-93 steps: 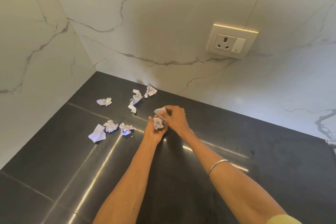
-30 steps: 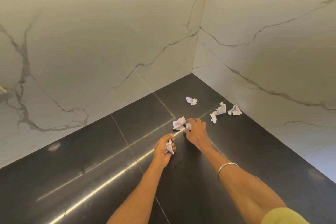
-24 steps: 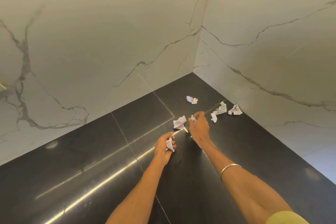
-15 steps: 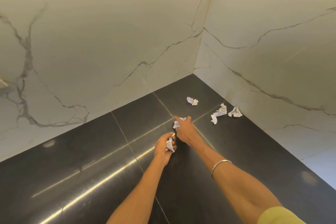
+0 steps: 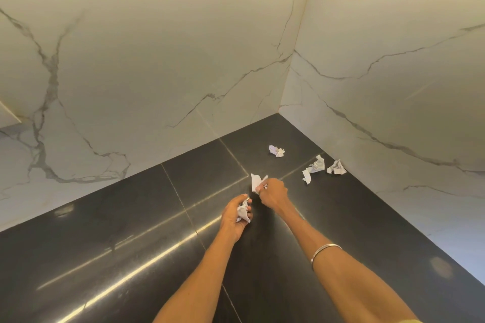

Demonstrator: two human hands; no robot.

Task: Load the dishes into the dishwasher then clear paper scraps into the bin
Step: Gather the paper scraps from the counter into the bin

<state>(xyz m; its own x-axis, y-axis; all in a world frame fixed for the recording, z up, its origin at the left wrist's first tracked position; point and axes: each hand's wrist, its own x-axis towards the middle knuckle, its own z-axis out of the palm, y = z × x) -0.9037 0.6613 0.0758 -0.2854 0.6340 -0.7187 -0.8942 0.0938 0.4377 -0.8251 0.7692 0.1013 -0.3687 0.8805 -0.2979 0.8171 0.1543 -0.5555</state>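
With crumpled scraps [image 5: 242, 212] clutched in the left hand [image 5: 234, 215], the flat scrap [image 5: 256, 181] pinched by the right hand [image 5: 273, 193] should be transferred before three scraps [image 5: 313, 169] at two o'clock are gathered.

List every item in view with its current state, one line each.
Left hand: grips crumpled scraps.
Right hand: pinches a flat scrap above the counter.
Far scrap: crumpled, loose on the counter.
Long scrap: crumpled, loose near the right wall.
Wall scrap: crumpled, lying at the wall's foot.
Bangle: worn on the right wrist.
Counter: dark, glossy.
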